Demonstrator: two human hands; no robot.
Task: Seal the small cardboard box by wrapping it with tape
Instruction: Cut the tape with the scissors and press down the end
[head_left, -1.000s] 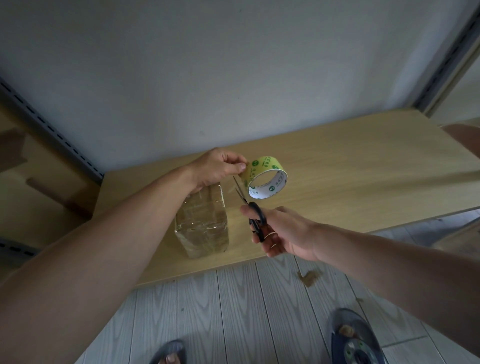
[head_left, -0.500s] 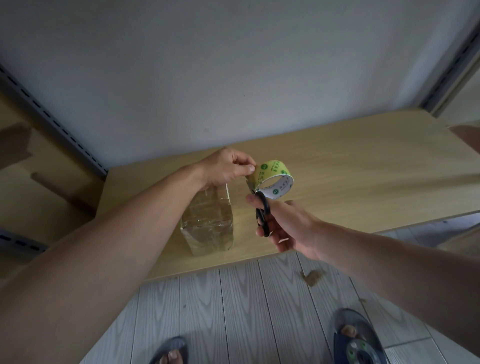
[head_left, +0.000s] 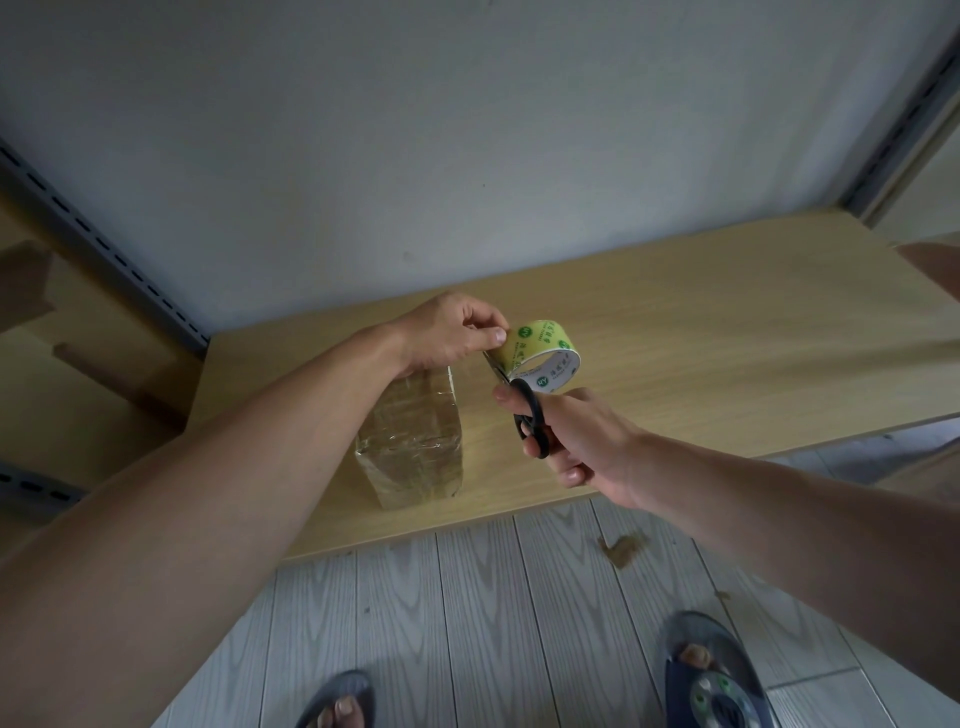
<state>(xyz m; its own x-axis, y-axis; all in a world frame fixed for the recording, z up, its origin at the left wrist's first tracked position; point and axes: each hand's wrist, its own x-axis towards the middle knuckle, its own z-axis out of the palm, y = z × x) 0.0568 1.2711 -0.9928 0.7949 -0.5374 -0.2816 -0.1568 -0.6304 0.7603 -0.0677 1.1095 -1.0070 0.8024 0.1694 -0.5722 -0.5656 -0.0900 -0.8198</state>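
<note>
A small cardboard box (head_left: 415, 447) wrapped in shiny clear tape stands upright near the front edge of the wooden shelf (head_left: 727, 332). My left hand (head_left: 452, 332) is above the box and pinches the yellow tape roll (head_left: 540, 353) at its left side. A strip of tape runs from the roll down toward the box top. My right hand (head_left: 576, 441) grips black-handled scissors (head_left: 527, 410), whose blades point up at the tape just left of the roll.
A white wall stands behind the shelf, with slotted metal uprights (head_left: 104, 249) at left and right. Cardboard pieces (head_left: 31, 291) lie on the left shelf. Below are pale floorboards, a tape scrap (head_left: 621, 551) and my two sandalled feet (head_left: 711, 675).
My right hand has brought the scissors up and closer, so the blades now reach the tape beside the roll. My left hand still pinches the roll, which has tilted slightly.
</note>
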